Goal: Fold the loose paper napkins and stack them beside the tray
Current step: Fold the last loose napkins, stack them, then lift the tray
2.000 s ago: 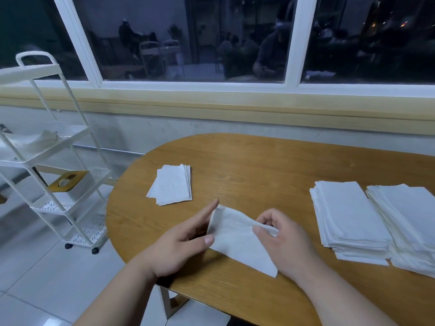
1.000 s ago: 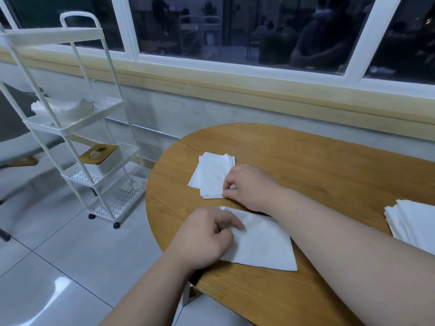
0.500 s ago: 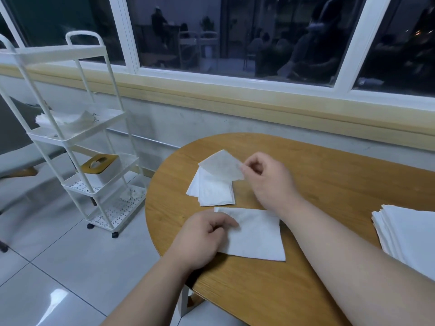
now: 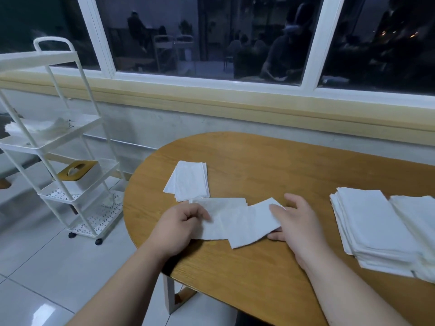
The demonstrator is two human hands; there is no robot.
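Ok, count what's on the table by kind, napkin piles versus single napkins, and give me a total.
Napkin piles: 3, small folded pile, tall pile, far-right pile.
Single napkins: 2, left napkin in the left hand, right napkin in the right hand.
Total: 5.

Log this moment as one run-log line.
step: folding | left hand pinches first napkin | right hand holds second napkin overlapping it | folded stack behind | napkin piles at right

I log bare forearms (image 4: 122, 290) extended forward: left hand (image 4: 181, 228), fingers curled, pinching a flat white paper napkin (image 4: 216, 222); right hand (image 4: 297, 223), thumb beneath, fingers above, gripping a second white paper napkin (image 4: 253, 225).
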